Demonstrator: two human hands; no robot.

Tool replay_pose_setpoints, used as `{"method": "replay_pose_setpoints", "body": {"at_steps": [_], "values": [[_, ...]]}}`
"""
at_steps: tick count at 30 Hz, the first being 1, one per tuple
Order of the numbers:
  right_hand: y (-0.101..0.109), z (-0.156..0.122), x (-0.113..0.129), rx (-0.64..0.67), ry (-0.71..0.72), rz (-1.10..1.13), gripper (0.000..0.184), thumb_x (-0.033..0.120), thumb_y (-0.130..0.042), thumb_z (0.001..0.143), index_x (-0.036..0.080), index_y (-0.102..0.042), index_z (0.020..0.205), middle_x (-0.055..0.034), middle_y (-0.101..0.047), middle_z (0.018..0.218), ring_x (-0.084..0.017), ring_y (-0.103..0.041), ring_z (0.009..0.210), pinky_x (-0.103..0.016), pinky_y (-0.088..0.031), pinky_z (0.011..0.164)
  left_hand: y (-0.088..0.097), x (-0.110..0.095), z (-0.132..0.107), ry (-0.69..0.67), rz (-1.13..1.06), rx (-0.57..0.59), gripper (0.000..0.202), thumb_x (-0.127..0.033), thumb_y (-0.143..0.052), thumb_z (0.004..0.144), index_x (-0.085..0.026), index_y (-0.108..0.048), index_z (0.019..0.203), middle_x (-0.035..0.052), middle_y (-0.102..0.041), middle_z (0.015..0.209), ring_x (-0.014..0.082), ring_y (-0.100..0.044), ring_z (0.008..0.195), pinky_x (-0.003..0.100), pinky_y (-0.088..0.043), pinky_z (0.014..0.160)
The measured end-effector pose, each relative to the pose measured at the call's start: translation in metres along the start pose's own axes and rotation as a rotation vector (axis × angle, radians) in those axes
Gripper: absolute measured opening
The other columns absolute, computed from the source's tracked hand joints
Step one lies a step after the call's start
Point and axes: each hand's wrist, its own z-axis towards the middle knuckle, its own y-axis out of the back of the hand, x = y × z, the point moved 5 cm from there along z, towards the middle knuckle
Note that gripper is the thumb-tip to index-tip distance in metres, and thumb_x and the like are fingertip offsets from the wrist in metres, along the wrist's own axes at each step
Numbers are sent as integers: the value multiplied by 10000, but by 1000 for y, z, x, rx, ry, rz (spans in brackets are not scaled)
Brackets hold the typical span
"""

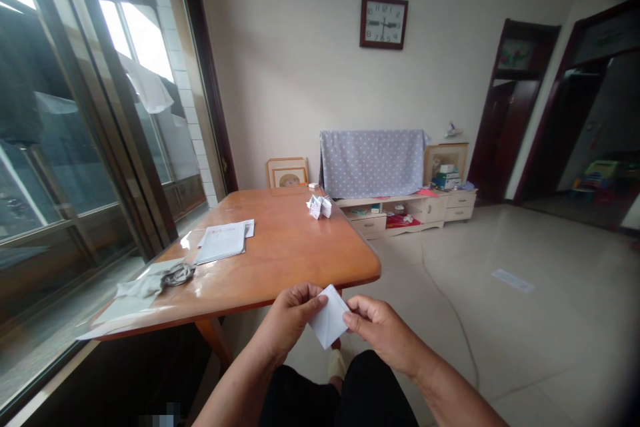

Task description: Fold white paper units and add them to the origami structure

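the person sits, and just above the lap both hands meet on a folded white paper (329, 325). the left hand (293, 317) is closed on the paper's left edge, with the fingers curled in and the thumb pressing on top. the right hand (383, 337) pinches the right edge between thumb and forefinger, and its other fingers are bent under. the paper is held in the air between the two hands, one corner pointing up and one pointing down. it is in front of the near corner of the table and does not touch it.

behind the hands stands a wooden table (300, 260) with a shiny orange-brown top. on its near left part lies a crumpled grey piece (175, 273); i cannot tell if it is cloth or paper. a bit further there is a stack of printed papers (223, 241). at the far right edge of the table stand two small folded paper figures (319, 205), close together.

on the floor at the right, well apart from the table, lies one loose sheet (513, 280). at the far wall there is a low cabinet (425, 208), and a dotted blue-grey cloth (373, 161) hangs over something on it. a framed picture (287, 173) leans on the wall beside it, and a square wall clock (383, 21) hangs above. large windows (75, 147) run along the left side.
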Motion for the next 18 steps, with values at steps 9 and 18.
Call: {"method": "replay_pose_setpoints", "body": {"at_steps": [9,18], "values": [[5,40,-19,-86,65,-71,275,431,-607,914,179,-710,950,-46,-741,930,-213,-663,876,-317,-501,801,16,6,25,-58,167,76,257,-404,-723,834,-157,-653,836,26,-689,711,159,-637,616,240,-447,596],[23,74,-51,-256,34,-133,371,448,-625,899,197,-693,1163,-88,-729,1139,-259,-661,1082,-397,-490,971,77,-4,76,-321,380,-193,245,-419,-655,884,-174,-658,869,32,-666,806,173,-604,765,269,-460,719]]}}
